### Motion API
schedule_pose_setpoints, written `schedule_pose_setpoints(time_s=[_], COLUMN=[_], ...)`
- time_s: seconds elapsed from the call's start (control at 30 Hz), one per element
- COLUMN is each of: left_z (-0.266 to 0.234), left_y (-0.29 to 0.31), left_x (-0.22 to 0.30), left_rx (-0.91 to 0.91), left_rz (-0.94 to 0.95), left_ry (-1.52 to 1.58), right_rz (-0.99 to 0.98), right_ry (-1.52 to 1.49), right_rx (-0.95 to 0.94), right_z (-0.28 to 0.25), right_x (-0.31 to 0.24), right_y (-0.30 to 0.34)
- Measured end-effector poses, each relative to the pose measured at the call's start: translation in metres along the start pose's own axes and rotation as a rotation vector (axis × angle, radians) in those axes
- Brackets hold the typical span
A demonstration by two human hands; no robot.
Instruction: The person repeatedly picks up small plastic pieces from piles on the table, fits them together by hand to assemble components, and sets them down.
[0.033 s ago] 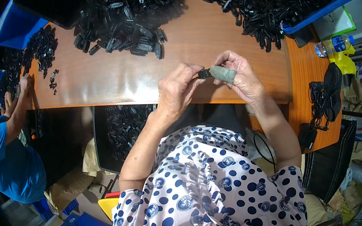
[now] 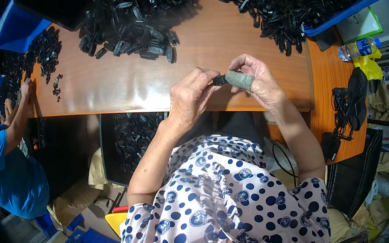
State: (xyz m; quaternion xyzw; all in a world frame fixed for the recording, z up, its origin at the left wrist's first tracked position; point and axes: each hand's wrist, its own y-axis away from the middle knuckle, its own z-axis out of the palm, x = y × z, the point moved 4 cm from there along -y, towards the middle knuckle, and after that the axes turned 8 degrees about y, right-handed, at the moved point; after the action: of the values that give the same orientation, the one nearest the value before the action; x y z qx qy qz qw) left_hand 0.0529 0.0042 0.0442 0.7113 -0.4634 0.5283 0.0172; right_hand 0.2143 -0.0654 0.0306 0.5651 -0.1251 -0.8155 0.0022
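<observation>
Just above the table's near edge, my left hand [image 2: 194,95] pinches a small black plastic piece [image 2: 219,79] between thumb and fingertips. My right hand [image 2: 263,87] meets the piece's other end from the right, its fingers curled in. A grey-green cloth wrap [image 2: 239,80] covers one digit of that hand, and its tip presses against the piece. What lies behind the wrapped tip is hidden. Farther back on the brown wooden table [image 2: 123,84] lies a big heap of black plastic pieces [image 2: 145,26].
Another heap of black pieces [image 2: 282,10] lies at the far right beside a blue bin [image 2: 345,13]. A bottle [image 2: 360,48] and black cables [image 2: 342,109] are at the right. Below the table edge sits a black tray [image 2: 107,155] of pieces. A co-worker in a blue shirt [image 2: 11,176] works at left.
</observation>
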Motion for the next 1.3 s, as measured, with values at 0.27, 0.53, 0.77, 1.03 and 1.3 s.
schedule_pose_setpoints(time_s=[0.27, 0.53, 0.77, 1.03, 1.3], left_z=[-0.007, -0.007, 0.008, 0.018, 0.005], left_y=[0.003, 0.003, -0.003, 0.003, 0.003], left_x=[0.008, 0.001, -0.019, -0.038, -0.057], left_rx=[-0.113, -0.237, 0.061, 0.087, 0.157], left_rz=[0.099, -0.191, -0.462, -0.786, -0.836], left_ry=[-0.154, 0.073, 0.666, 1.077, 1.362], right_rz=[0.248, 0.492, 0.249, 0.182, 0.138], right_ry=[0.389, 0.029, -0.13, -0.071, 0.22], right_rx=[-0.1, -0.215, -0.288, -0.268, -0.269], right_z=[0.001, -0.005, 0.024, 0.03, 0.035], right_x=[0.003, 0.031, 0.003, 0.008, 0.009], right_y=[0.0, 0.002, -0.01, -0.03, -0.057])
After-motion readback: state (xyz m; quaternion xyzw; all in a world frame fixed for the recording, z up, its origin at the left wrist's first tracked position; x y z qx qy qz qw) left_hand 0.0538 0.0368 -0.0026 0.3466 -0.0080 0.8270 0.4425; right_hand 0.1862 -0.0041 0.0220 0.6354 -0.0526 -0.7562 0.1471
